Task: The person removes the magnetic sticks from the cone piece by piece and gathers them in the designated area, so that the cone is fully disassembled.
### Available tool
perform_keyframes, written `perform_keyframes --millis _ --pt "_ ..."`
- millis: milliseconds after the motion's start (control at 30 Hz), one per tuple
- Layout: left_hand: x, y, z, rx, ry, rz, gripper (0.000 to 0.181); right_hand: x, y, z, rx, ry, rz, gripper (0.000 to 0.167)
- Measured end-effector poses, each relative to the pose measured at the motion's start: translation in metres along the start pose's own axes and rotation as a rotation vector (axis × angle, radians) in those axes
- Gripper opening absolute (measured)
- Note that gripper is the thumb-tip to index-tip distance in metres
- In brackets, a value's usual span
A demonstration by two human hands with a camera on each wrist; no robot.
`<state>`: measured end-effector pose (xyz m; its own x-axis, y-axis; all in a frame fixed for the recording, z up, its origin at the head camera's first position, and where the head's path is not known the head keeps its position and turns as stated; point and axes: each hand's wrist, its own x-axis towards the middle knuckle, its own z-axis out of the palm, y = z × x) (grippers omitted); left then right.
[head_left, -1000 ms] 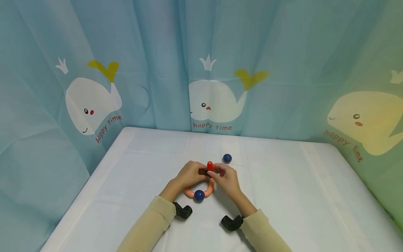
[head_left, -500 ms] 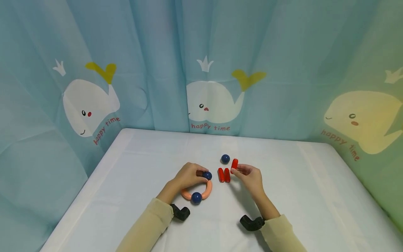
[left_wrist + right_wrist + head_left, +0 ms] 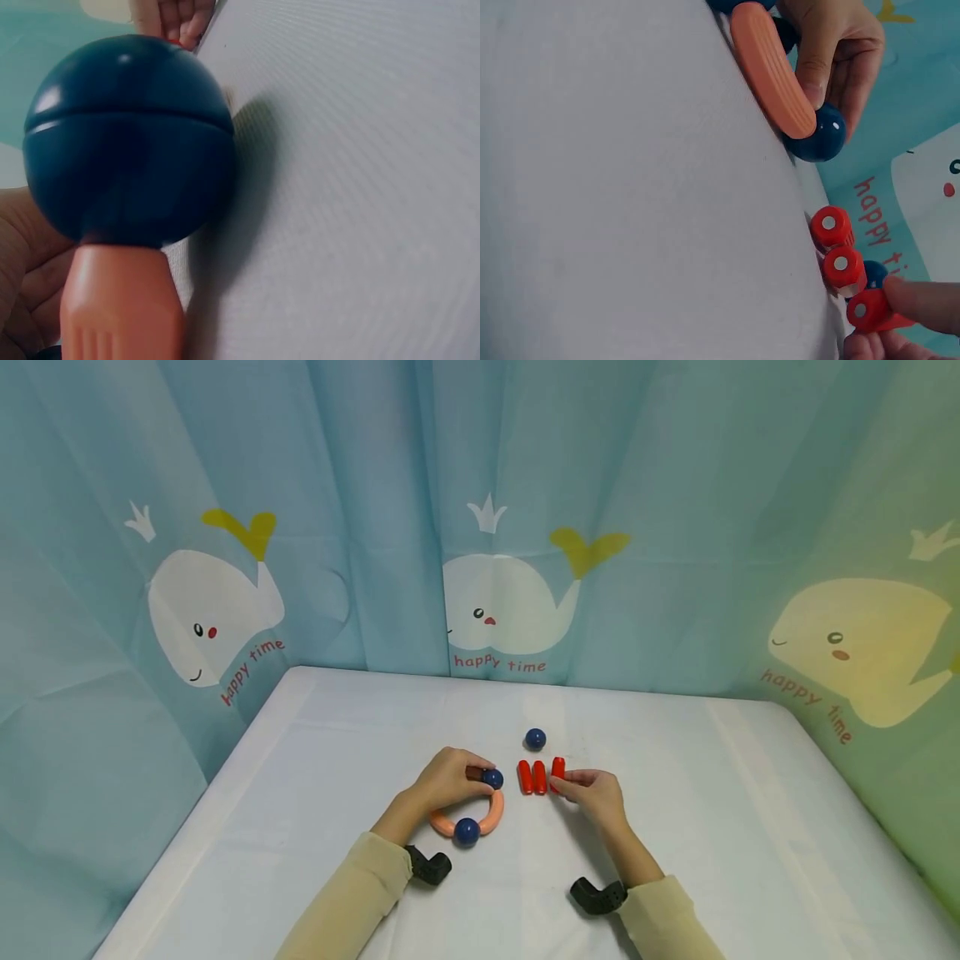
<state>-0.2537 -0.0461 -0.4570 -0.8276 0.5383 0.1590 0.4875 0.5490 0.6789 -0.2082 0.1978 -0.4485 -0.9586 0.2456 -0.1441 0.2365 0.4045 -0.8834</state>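
Note:
My left hand (image 3: pixel 448 778) grips a ring-like assembly at a blue ball (image 3: pixel 492 778), with a dark brown piece between its fingers. Two curved orange pieces (image 3: pixel 493 814) and another blue ball (image 3: pixel 467 832) form the near side; the hand hides the far left part. To the right, my right hand (image 3: pixel 600 797) pinches a red rod (image 3: pixel 558 768) at table level. Just left of it two red rods (image 3: pixel 525 777) lie side by side. In the right wrist view, the pinched rod (image 3: pixel 867 310) is beside the other two.
A loose blue ball (image 3: pixel 536 739) rests behind the red rods. The white table (image 3: pixel 360 718) meets a blue curtain (image 3: pixel 390 527) with whale prints along its back. Dark wrist devices (image 3: pixel 597 896) hang below both wrists.
My right hand has moved right, away from my left hand, then lowered its red rod. Two other red rods have come into view. My left hand keeps its grip.

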Motion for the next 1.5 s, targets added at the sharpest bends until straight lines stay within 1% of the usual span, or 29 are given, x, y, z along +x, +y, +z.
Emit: perform_keyframes --millis 167,367,500,800,967,1033,1133,1233,1300,1367,1433,1500 --pt "-0.002 0.001 -0.002 -0.016 0.012 0.002 0.029 0.004 0.001 0.002 -0.056 0.012 -0.001 0.034" --pt "-0.003 0.001 -0.003 -0.036 0.005 0.027 0.029 0.005 -0.003 0.004 -0.148 0.009 -0.031 0.029" --pt "-0.002 0.002 -0.003 -0.041 -0.002 0.022 0.030 0.005 -0.006 0.005 -0.198 0.007 -0.042 0.027" --pt "-0.003 0.003 -0.003 -0.043 0.001 0.019 0.029 0.002 -0.010 0.004 -0.227 -0.008 -0.053 0.024" --pt "-0.003 0.003 -0.003 -0.034 0.004 0.031 0.029 0.001 -0.012 0.004 -0.227 -0.010 -0.026 0.026" --pt "-0.003 0.001 -0.003 -0.015 -0.003 0.032 0.030 0.000 -0.013 0.005 -0.226 -0.009 -0.016 0.026" --pt "-0.004 0.002 -0.005 0.072 -0.022 0.043 0.034 -0.001 -0.012 0.006 -0.229 -0.006 -0.022 0.028" --pt "-0.008 0.006 -0.011 0.144 -0.037 0.055 0.039 -0.002 -0.009 0.005 -0.228 0.014 -0.048 0.029" --pt "-0.014 0.010 -0.016 0.144 -0.033 0.056 0.041 -0.003 -0.006 0.003 -0.220 0.038 -0.070 0.029" --pt "-0.020 0.016 -0.022 0.106 -0.040 0.047 0.040 -0.004 -0.004 0.001 -0.208 0.063 -0.091 0.029" --pt "-0.029 0.020 -0.027 0.093 -0.053 0.043 0.040 -0.004 -0.002 0.000 -0.198 0.078 -0.108 0.029" --pt "-0.040 0.022 -0.031 0.117 -0.082 0.054 0.040 -0.005 -0.002 -0.001 -0.185 0.090 -0.125 0.030"
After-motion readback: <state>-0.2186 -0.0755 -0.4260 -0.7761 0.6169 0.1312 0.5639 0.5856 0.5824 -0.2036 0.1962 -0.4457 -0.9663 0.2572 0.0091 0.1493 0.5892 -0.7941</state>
